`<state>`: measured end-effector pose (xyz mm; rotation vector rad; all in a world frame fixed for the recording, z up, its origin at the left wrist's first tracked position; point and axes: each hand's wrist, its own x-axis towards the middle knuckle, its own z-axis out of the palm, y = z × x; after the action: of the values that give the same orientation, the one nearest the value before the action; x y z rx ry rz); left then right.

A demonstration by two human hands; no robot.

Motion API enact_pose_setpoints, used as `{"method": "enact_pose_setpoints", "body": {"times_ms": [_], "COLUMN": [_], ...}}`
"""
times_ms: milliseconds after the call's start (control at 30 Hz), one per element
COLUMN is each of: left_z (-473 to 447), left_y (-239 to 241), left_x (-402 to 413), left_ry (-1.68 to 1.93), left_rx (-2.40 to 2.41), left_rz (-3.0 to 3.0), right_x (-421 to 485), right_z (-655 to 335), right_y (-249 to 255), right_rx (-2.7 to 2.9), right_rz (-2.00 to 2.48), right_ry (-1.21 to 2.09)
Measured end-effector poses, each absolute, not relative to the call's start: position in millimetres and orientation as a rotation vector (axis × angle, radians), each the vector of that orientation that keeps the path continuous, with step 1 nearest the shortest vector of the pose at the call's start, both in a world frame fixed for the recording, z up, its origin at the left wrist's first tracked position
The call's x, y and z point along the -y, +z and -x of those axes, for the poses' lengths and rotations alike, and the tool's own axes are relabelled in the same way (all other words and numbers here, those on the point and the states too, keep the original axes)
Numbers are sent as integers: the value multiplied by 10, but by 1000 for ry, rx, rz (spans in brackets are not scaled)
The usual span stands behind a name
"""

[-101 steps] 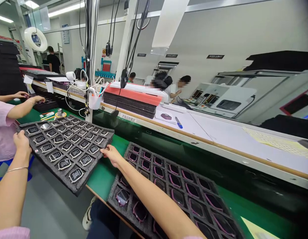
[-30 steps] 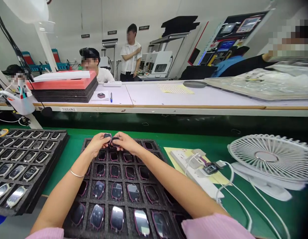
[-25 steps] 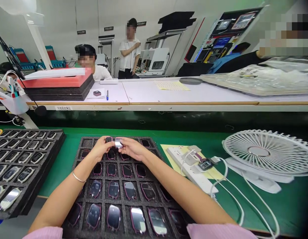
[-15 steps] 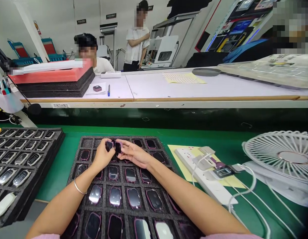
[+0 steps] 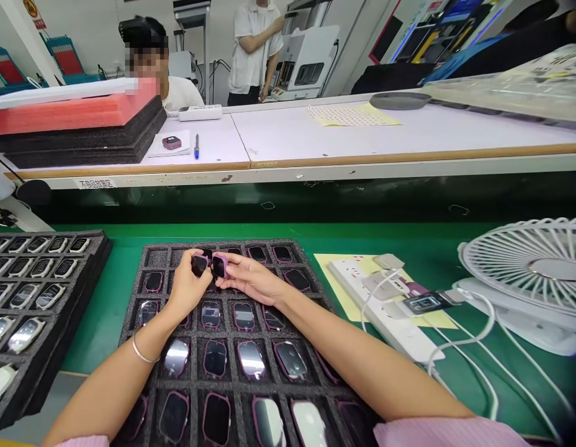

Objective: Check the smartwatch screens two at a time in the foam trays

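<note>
My left hand (image 5: 189, 280) is closed around a smartwatch body (image 5: 199, 266) with a dark screen and purple frame. Close beside it, my right hand (image 5: 251, 278) pinches a second purple watch body (image 5: 220, 266) between thumb and fingers. Both are held just above the far part of a black foam tray (image 5: 232, 392), whose compartments hold rows of similar purple-framed watches, such as one with a shiny screen (image 5: 215, 358). My hands and forearms hide some of the compartments.
Another foam tray with silver watches (image 5: 30, 335) stands on the left. At right are a white power strip (image 5: 381, 310) with cables, a small display device (image 5: 425, 302) and a white fan (image 5: 539, 273). A raised shelf (image 5: 288, 139) runs behind; two people are beyond it.
The camera view has tilted down and shifted slightly. The two watch bodies have turned a little, so their dark screens face me more; both hands keep their hold.
</note>
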<state>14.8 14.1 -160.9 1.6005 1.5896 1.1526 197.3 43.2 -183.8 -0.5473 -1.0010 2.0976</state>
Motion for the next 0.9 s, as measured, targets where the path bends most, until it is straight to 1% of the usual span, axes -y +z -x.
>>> {"method": "enact_pose_setpoints", "body": {"times_ms": [400,900], "left_z": [-164,-177], "left_y": [-1681,-1618], "left_x": [-125,-87], "left_ry": [1203,1207], "left_rx": [-1529,-1544], "left_rz": [-1539,-1523], "right_x": [-416,-387], "right_z": [-1973,-1999], "right_y": [-1805,-1779], "right_rx": [962,1024], "right_rz": [531,483], "right_ry": [2146,2167]}}
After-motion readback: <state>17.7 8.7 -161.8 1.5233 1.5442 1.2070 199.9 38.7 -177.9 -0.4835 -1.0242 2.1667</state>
